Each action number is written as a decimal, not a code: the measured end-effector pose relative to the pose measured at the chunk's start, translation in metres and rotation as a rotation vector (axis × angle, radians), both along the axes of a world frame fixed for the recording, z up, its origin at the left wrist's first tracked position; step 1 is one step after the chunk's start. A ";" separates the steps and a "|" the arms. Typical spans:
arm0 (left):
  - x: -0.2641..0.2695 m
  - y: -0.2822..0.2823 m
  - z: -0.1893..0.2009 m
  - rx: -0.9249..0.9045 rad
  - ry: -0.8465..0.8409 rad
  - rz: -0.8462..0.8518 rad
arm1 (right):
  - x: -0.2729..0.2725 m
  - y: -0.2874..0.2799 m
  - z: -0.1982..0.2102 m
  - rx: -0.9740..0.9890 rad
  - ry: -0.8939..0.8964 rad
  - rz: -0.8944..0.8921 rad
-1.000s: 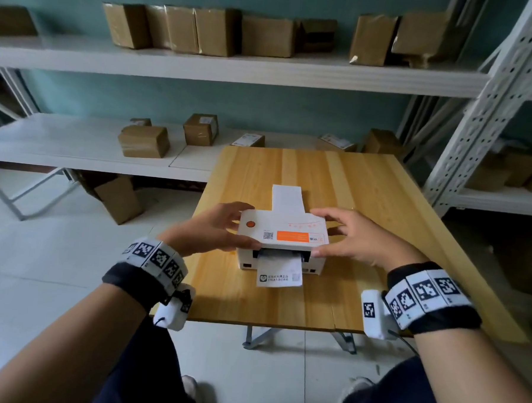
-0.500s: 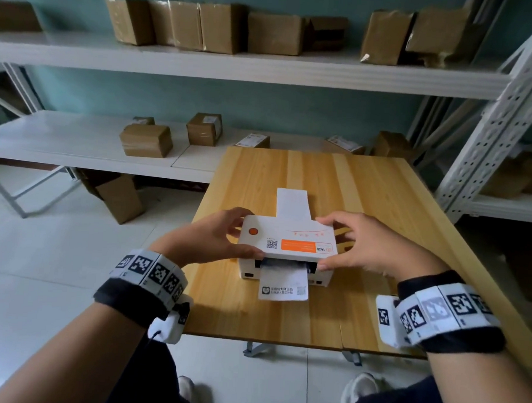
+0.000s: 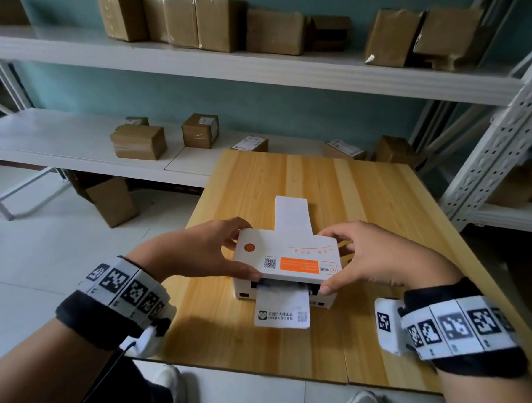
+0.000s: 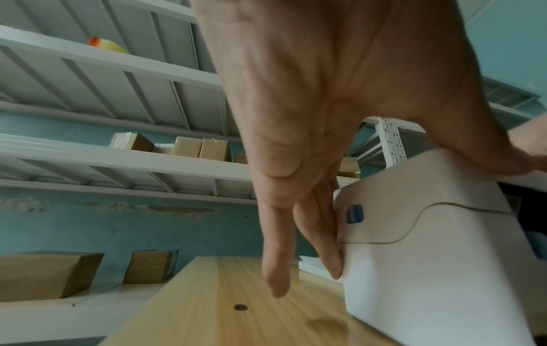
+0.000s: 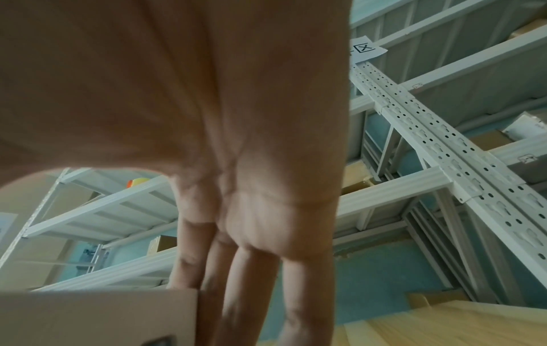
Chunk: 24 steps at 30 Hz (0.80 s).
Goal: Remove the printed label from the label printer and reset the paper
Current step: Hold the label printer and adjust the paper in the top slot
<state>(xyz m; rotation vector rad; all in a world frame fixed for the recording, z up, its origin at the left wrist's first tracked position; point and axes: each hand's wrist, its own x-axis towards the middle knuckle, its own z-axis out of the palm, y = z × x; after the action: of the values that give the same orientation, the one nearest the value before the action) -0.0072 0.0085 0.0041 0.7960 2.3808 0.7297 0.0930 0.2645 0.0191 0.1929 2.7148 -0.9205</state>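
Observation:
A white label printer [image 3: 284,294] stands on the wooden table [image 3: 381,207]. Its lid [image 3: 286,254], with an orange button and an orange sticker, is tilted up at the front over a dark gap. A printed label [image 3: 282,310] hangs from the front slot. White paper [image 3: 292,213] lies flat behind the printer. My left hand [image 3: 222,254] grips the lid's left end, thumb under its front edge. My right hand [image 3: 357,261] grips the right end the same way. The left wrist view shows fingers [image 4: 325,245] against the printer's side [image 4: 429,257]; the right wrist view shows fingers [image 5: 189,257] behind the lid [image 5: 89,316].
White metal shelves [image 3: 234,67] with several brown cartons [image 3: 138,140] stand behind and left of the table. A perforated rack upright [image 3: 503,127] rises at the right. A carton [image 3: 110,199] sits on the floor to the left.
The lid's front edge has risen a little in both hands, and a dark gap now shows above the label slot. The label still hangs out.

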 end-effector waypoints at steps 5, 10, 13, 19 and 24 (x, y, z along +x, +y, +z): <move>-0.014 -0.011 0.000 0.155 -0.150 -0.038 | -0.001 0.009 -0.007 -0.100 -0.018 0.032; -0.025 -0.027 -0.004 0.365 -0.414 -0.018 | 0.003 0.024 -0.019 -0.259 -0.017 0.044; -0.028 -0.026 -0.013 0.367 -0.345 -0.032 | 0.007 0.034 -0.022 -0.358 -0.021 0.085; -0.037 -0.020 -0.015 0.347 -0.077 -0.049 | 0.011 0.037 -0.033 -0.312 0.186 -0.003; -0.041 -0.019 -0.022 0.389 -0.089 -0.008 | 0.012 0.030 -0.040 -0.292 0.263 -0.062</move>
<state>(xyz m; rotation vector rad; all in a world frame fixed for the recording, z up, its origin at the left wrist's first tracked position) -0.0485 -0.0108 -0.0177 0.9041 2.1822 1.2220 0.1055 0.2947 -0.0208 0.1044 2.7719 -1.4367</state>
